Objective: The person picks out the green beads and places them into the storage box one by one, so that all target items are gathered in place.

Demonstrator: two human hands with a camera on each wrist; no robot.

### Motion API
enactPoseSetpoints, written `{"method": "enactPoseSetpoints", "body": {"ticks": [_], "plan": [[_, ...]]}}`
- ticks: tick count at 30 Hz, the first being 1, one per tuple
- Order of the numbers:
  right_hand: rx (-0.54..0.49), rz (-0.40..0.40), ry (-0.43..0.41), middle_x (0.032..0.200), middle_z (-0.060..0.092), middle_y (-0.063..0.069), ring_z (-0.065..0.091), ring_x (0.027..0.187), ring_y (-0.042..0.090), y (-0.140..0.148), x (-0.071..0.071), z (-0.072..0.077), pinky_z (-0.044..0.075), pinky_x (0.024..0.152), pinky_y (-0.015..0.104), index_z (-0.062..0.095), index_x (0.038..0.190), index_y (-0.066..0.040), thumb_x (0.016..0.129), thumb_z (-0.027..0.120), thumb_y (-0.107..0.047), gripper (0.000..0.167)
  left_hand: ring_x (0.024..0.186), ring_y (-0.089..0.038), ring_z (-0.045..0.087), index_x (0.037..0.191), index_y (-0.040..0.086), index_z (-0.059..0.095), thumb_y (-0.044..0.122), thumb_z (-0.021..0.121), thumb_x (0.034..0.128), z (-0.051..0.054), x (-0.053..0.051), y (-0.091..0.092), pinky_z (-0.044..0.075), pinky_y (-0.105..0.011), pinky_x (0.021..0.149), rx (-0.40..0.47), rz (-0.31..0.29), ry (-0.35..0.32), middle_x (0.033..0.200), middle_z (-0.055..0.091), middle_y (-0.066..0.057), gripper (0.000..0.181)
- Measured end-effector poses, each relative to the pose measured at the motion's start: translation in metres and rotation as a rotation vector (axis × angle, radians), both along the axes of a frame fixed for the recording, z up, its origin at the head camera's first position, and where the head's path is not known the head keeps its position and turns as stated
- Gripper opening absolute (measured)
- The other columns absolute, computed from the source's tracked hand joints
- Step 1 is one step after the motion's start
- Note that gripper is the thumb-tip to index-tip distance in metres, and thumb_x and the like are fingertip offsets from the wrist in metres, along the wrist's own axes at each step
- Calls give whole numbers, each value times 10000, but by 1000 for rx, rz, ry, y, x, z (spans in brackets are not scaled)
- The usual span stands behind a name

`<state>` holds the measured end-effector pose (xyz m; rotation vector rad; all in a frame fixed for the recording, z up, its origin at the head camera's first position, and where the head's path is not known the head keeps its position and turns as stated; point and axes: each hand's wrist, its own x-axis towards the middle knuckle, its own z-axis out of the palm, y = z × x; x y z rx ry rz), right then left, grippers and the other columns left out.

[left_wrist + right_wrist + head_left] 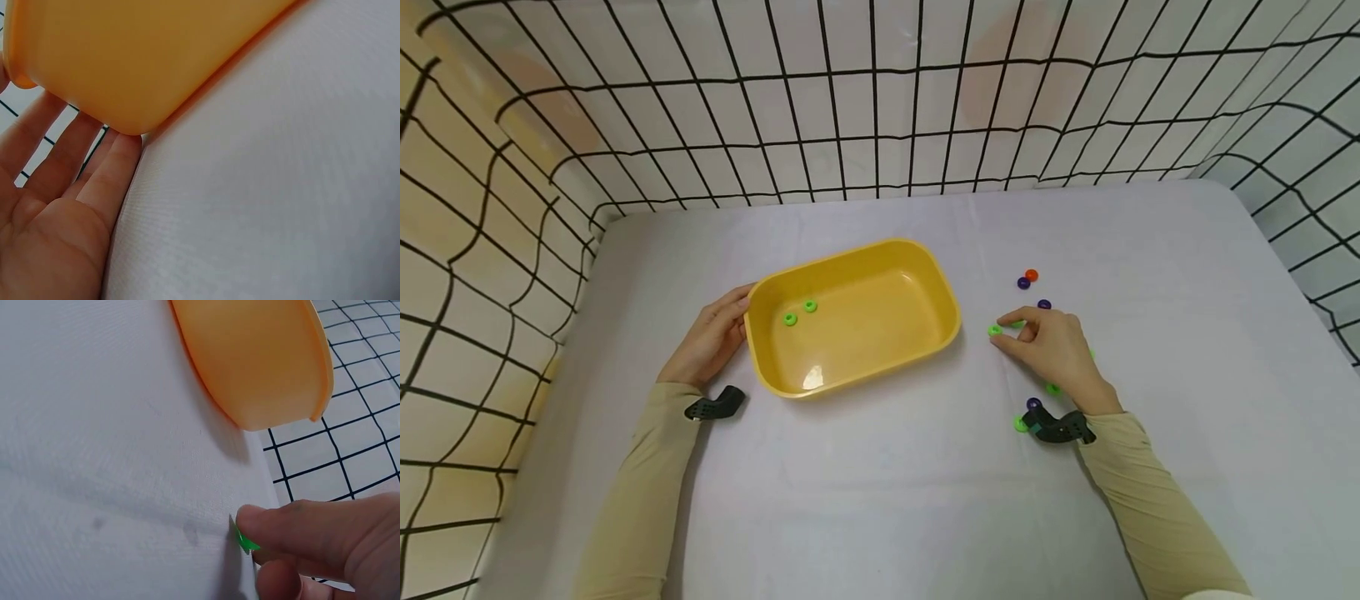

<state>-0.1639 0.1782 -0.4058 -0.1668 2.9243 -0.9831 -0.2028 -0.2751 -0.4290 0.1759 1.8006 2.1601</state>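
A yellow plastic tray (857, 333) lies slanted on the white cloth, with two small green rings (790, 319) inside at its left. My left hand (706, 340) touches the tray's left end; in the left wrist view its fairly straight fingers (112, 172) lie against the outer wall. Right of the tray, my right hand (1052, 350) pinches a green ring (994, 331) between thumb and index finger, low over the cloth. The right wrist view shows only part of that green ring (248, 542), the fingers covering the rest.
Around my right hand lie an orange ring (1032, 275) touching a purple ring (1023, 283), another purple ring (1044, 304) and a green ring (1052, 388). Near the wrist are a purple ring (1033, 403) and a green ring (1021, 424). Black wire mesh (872, 137) borders the table.
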Motion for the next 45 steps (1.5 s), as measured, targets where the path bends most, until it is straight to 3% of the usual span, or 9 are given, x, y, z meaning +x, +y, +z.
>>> {"method": "enactPoseSetpoints", "body": {"ticks": [6,21,32,39,45], "plan": [[-5,-5,25,605,555,22,453,500,154,0,0,-1,283,428,223,746,1017,4,843,773,-146,231,1072,-101,557,1296,126,560,255,487,1052,1,0,0,506,-154,940,1,-5,4,1268,564,2,286],[4,-17,47,606,557,17,448,519,133,-3,1,0,280,444,212,750,1008,-4,847,768,-157,223,1028,-84,566,1306,128,542,264,475,1056,3,1,-2,514,-143,912,-10,-3,-7,1247,571,2,292],[-7,-19,48,604,559,18,452,530,141,-1,0,-1,297,473,229,746,1007,3,854,763,-137,208,1112,-109,535,1360,77,513,305,509,1041,4,1,0,485,-153,976,-42,1,-27,1294,543,12,393],[-16,-16,58,604,565,20,443,513,116,-1,1,-2,303,476,228,741,999,-1,857,758,-140,200,1113,-114,533,1342,81,525,295,501,1045,3,0,1,491,-155,968,-35,7,-22,1291,548,9,367],[2,-4,63,608,558,20,435,542,133,-1,-4,7,315,509,232,745,964,19,862,748,-133,183,1109,-105,547,1419,-14,437,284,487,1051,3,0,1,489,-161,974,-26,8,-14,1286,551,6,476]]}}
